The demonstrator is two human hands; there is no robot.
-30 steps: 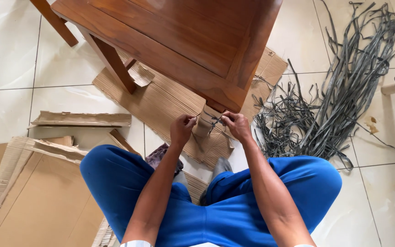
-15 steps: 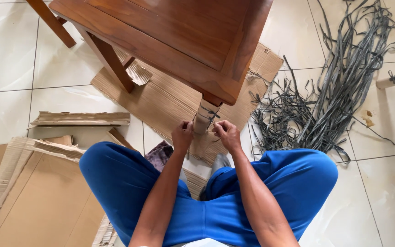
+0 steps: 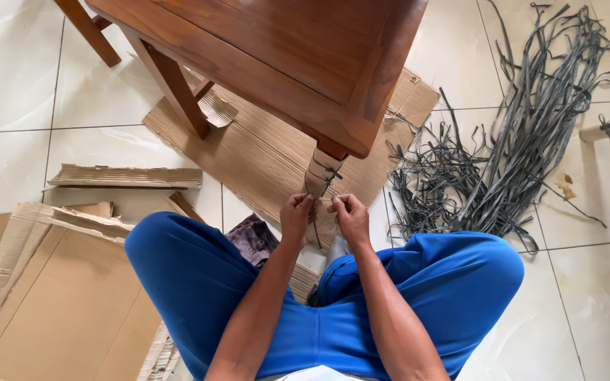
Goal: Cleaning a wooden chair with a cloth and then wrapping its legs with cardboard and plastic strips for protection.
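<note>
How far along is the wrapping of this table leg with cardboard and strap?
Done: the near table leg is sleeved in cardboard, with grey strap tied round its upper part. In hand: left hand and right hand pinch strap lower on that leg. Left: the far legs look bare; a strap pile lies beside.

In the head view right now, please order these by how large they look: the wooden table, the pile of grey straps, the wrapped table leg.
1. wooden table, partly cut off by the frame
2. pile of grey straps
3. wrapped table leg, clearly smallest
</note>
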